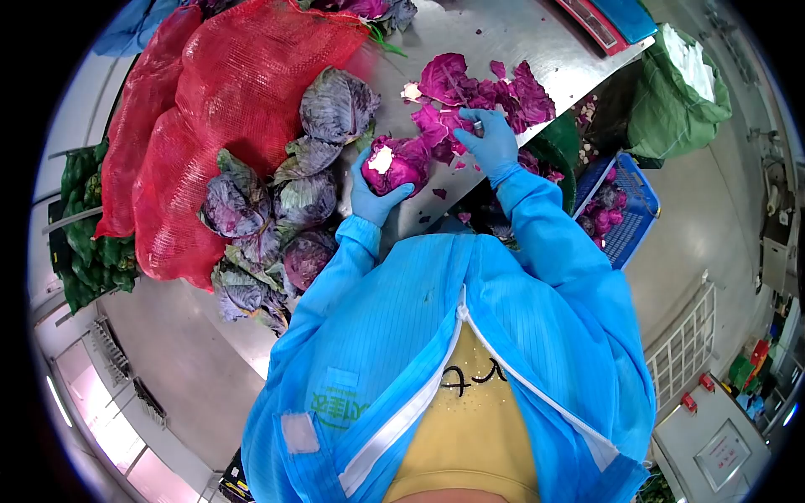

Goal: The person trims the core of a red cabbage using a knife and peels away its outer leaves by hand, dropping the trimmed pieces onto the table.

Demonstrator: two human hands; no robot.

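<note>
My left hand (pixel 376 198) is wrapped round the side of a trimmed red cabbage (pixel 406 168), whose white cut stem faces up. My right hand (pixel 490 141), in the same kind of blue glove, pinches the edge of a bright purple cabbage leaf (pixel 439 124) just beyond the head. Whether this leaf is still joined to the head I cannot tell. Behind my right fingers lies a heap of loose purple leaves (pixel 528 96). Left of my left hand are several untrimmed cabbages (pixel 306 199) with dull outer leaves.
Red mesh sacks (pixel 222 101) fill the left of the metal table (pixel 402 80). A green bin (pixel 560 147) stands by its right edge, beside a blue crate (pixel 633 205) of purple cabbages. Farther right is a green sack (pixel 677 109). A red and blue device (pixel 605 25) sits at the back.
</note>
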